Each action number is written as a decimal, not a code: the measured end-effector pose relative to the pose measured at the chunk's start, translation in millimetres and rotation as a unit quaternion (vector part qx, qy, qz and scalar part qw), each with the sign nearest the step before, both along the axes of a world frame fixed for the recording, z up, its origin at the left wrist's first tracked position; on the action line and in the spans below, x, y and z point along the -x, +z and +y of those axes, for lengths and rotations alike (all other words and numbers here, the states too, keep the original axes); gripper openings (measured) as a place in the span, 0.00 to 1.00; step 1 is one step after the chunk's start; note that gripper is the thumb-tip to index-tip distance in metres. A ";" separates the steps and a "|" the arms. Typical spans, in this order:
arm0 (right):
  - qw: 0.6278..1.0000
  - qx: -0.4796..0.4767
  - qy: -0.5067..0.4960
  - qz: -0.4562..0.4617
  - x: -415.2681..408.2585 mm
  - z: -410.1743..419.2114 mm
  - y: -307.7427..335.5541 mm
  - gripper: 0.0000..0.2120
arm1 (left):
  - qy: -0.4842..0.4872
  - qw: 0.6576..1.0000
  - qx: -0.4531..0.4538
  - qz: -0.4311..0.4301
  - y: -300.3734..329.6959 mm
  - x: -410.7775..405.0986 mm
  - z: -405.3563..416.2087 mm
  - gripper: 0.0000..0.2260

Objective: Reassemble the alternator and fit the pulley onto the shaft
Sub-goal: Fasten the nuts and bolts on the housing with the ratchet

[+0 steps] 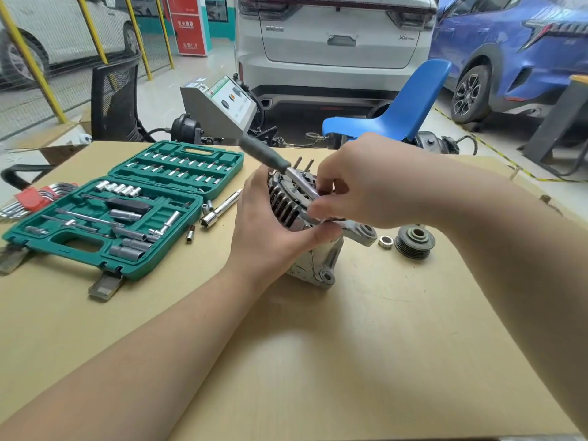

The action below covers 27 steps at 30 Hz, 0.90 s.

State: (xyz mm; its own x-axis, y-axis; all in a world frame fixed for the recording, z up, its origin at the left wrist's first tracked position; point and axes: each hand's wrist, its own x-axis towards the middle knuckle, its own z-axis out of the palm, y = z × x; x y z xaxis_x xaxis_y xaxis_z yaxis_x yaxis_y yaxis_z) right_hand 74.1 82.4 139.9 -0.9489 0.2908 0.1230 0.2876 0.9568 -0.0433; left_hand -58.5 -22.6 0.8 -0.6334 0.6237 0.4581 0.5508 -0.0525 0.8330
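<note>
The alternator (313, 249), grey metal with dark slots, stands on the table (350, 361) beside the pulley (414, 241). Our left hand (270, 230) grips it; our right hand (366, 186) pinches the ratchet (280, 163).

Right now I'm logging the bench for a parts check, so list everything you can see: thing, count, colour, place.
alternator: one, silver-grey, table centre, under both hands
ratchet: one, black grip, steel head, lying across the alternator top
pulley: one, dark grey, on the table right of the alternator
nut: one, silver, between alternator and pulley
socket set: one open case, green, table left
loose sockets and extension: several, chrome, right of the case
hex keys: one set, red holder, far left edge
table: one, tan
chair: one, blue, behind the table
cars: three, two white, one blue, background
left hand: steadies the alternator's side
right hand: fingers curled at the ratchet head
</note>
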 end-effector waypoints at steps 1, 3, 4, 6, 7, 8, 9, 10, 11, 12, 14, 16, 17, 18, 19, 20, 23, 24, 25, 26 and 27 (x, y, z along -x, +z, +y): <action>1.000 -0.003 -0.005 -0.004 1.2 0.0 -0.9 0.14 | 0.000 1.000 -0.005 0.000 1.4 -1.1 0.1 0.46; 1.000 0.011 -0.006 -0.004 0.8 1.1 -0.8 0.13 | 0.007 1.000 -0.007 -0.001 1.7 -1.1 1.9 0.45; 1.000 0.024 -0.001 -0.002 -0.5 2.0 0.2 0.12 | 0.005 1.000 -0.008 -0.006 0.7 -0.3 3.3 0.44; 0.998 0.055 0.018 -0.001 -4.2 3.8 3.5 0.07 | -0.008 0.999 -0.006 -0.035 0.4 0.1 4.2 0.49; 0.998 0.063 0.030 -0.004 -6.5 4.4 5.4 0.07 | -0.010 0.999 -0.005 -0.047 0.5 -0.5 3.9 0.54; 0.997 0.062 0.043 -0.012 -9.1 5.2 7.1 0.09 | -0.003 0.999 0.000 -0.043 0.9 -0.6 3.6 0.57; 0.997 0.052 0.054 -0.021 -11.4 6.2 8.1 0.10 | 0.010 1.000 0.008 -0.025 1.1 -0.7 3.3 0.58; 0.997 0.039 0.062 -0.027 -13.1 7.1 8.6 0.11 | 0.019 1.000 0.014 -0.004 1.1 -0.7 2.9 0.57; 0.997 0.029 0.064 -0.028 -14.4 7.9 8.6 0.12 | 0.021 1.000 0.020 0.007 1.7 -0.4 2.5 0.57; 0.997 0.026 0.062 -0.023 -15.2 8.2 8.6 0.12 | 0.018 1.000 0.024 0.007 1.3 -0.1 2.7 0.57; 0.998 0.035 0.053 -0.013 -14.4 5.8 8.6 0.10 | 0.004 1.000 0.025 -0.012 0.5 1.5 3.0 0.56; 0.999 0.029 0.039 -0.019 -10.3 2.1 7.8 0.08 | -0.016 0.999 0.016 -0.033 1.1 1.1 0.7 0.59; 0.999 0.014 0.033 -0.024 -7.5 0.7 6.8 0.07 | -0.018 0.999 0.020 -0.023 1.9 0.5 -0.9 0.58; 0.999 -0.004 0.027 -0.027 -4.7 -0.6 5.7 0.08 | -0.013 1.000 0.025 -0.002 2.3 0.5 -1.9 0.55; 0.999 -0.020 0.021 -0.032 -2.3 -1.7 4.4 0.09 | -0.007 0.999 0.026 0.017 2.5 0.8 -2.3 0.50; 0.999 -0.030 0.016 -0.034 -0.6 -2.4 3.1 0.10 | -0.003 0.999 0.026 0.028 2.4 1.9 -2.2 0.44; 0.999 -0.026 0.008 -0.031 0.0 -1.3 0.7 0.11 | 0.001 0.999 0.021 0.030 3.9 1.4 0.1 0.40; 0.999 -0.015 0.012 -0.027 -0.9 -0.7 1.3 0.10 | 0.003 0.999 0.019 0.027 2.6 1.7 1.0 0.40; 1.000 0.001 0.019 -0.023 -2.2 0.3 2.4 0.08 | 0.004 1.000 0.021 0.021 1.7 1.9 1.1 0.41; 0.999 0.018 0.027 -0.021 -3.6 1.0 3.8 0.05 | 0.003 1.000 0.029 0.012 0.6 2.6 1.0 0.44; 0.999 0.030 0.038 -0.022 -5.5 1.2 5.7 0.05 | -0.001 0.999 0.037 0.002 0.6 3.0 0.5 0.51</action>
